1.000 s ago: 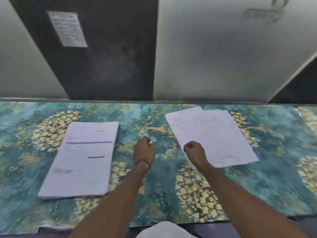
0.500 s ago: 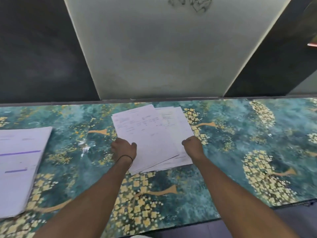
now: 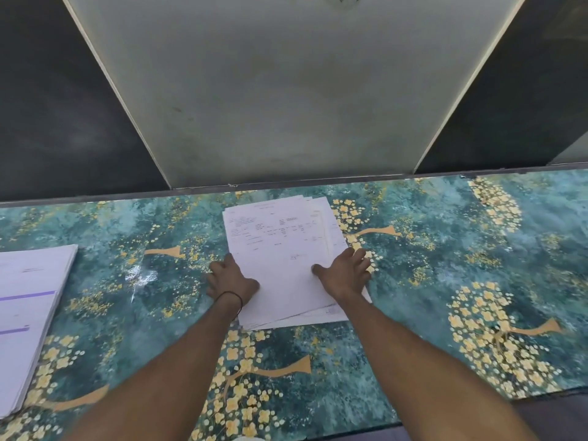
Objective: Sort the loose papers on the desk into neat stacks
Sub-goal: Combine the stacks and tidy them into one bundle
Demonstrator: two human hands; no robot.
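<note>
A loose pile of white printed papers (image 3: 283,249) lies fanned on the desk's middle, its sheets offset at the right and bottom edges. My left hand (image 3: 230,280) rests at the pile's left edge, fingers on the desk and thumb on the top sheet. My right hand (image 3: 345,272) lies flat on the pile's right side with fingers spread, thumb pointing inward on the paper. A second, squarer stack of white sheets (image 3: 25,313) with purple lines lies at the far left, partly out of frame.
The desk (image 3: 445,265) wears a teal cover with yellow flower clusters. Its far edge meets a pale wall panel (image 3: 286,90) flanked by dark panels. The cover's right front corner ends near the desk's front edge.
The view has shifted right, pushing the left stack toward the frame edge. Both hands went from curled fists beside the pile to lying on its left and right sides, and the fanned sheets drew closer together.
</note>
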